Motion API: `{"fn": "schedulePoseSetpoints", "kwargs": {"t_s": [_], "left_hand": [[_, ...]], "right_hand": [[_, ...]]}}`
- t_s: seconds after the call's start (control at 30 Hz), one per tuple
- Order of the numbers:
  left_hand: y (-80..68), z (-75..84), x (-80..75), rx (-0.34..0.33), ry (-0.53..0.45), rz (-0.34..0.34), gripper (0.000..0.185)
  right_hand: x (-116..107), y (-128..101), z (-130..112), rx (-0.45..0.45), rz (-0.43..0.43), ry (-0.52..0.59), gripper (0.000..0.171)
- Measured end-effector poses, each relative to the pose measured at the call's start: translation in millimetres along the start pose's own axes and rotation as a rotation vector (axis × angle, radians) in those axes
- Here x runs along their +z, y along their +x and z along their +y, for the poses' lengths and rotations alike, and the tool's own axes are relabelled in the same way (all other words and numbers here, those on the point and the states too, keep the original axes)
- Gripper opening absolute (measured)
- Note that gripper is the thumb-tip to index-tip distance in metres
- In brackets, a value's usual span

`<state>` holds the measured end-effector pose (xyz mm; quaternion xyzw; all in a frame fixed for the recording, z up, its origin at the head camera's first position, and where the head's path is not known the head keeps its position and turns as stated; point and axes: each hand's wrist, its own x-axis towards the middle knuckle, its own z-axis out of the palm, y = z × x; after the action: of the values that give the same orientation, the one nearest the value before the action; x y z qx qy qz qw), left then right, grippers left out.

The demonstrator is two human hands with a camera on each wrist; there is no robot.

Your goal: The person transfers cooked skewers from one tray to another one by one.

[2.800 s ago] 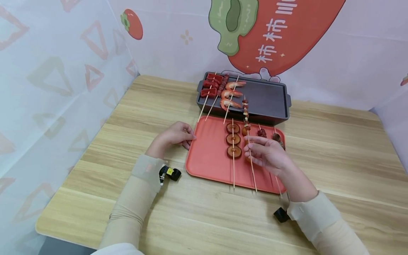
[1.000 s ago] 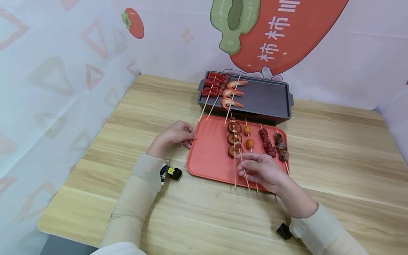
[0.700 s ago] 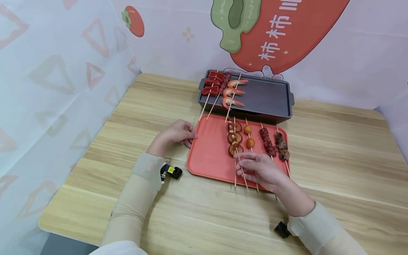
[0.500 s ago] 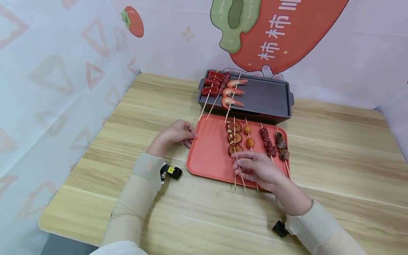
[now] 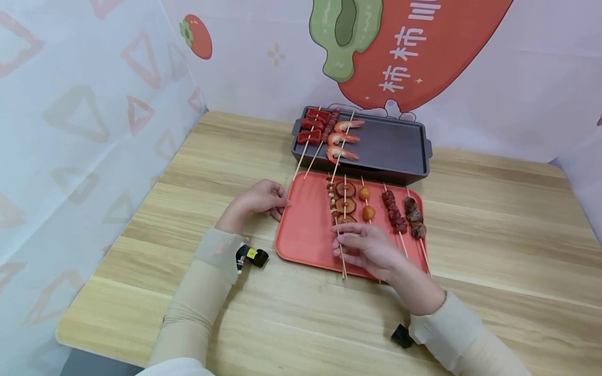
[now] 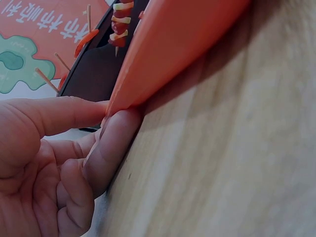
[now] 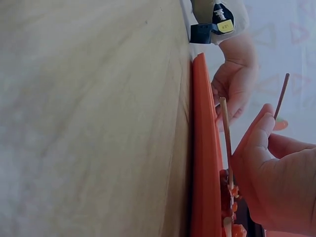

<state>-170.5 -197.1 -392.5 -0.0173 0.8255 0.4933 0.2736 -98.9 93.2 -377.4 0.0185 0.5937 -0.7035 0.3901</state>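
My left hand (image 5: 261, 199) pinches the left edge of the red tray (image 5: 303, 230); the left wrist view shows the tray's rim (image 6: 123, 86) between thumb and finger. In my right hand (image 5: 371, 253) is a thin wooden skewer of small dark red and pale pieces (image 5: 332, 201), pinched at its stick between thumb and fingers. It hangs over the tray just left of a skewer of mushroom slices (image 5: 345, 189), whose lower slice is partly hidden by my hand. The right wrist view shows the stick end (image 7: 281, 96) poking up past my fingertips.
Further right on the tray lie skewers of orange balls (image 5: 369, 213), dark red meat (image 5: 392, 209) and brown meat (image 5: 415, 214). Behind stands a black grill pan (image 5: 390, 141) bearing skewers of red squares (image 5: 309, 137), dark red beads (image 5: 331, 122) and shrimps (image 5: 343, 138). Patterned cloth walls surround the table.
My right hand has carried the skewer leftward, from over the orange balls, across the mushroom slices, to their left side. My left hand has stayed on the tray's edge.
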Motion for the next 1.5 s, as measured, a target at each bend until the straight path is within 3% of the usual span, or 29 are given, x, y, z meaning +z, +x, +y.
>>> {"fn": "schedulePoseSetpoints", "kwargs": {"t_s": [0.67,1.5], "left_hand": [[-0.8,1.1,0.4,0.013,-0.012,-0.013,0.012],[-1.8,0.7,-0.4,0.017,-0.012,-0.017,0.012]], "right_hand": [[25,16,-7,0.013,0.021,0.062,0.040],[24,18,0,0.033,0.098,0.001,0.036]]}}
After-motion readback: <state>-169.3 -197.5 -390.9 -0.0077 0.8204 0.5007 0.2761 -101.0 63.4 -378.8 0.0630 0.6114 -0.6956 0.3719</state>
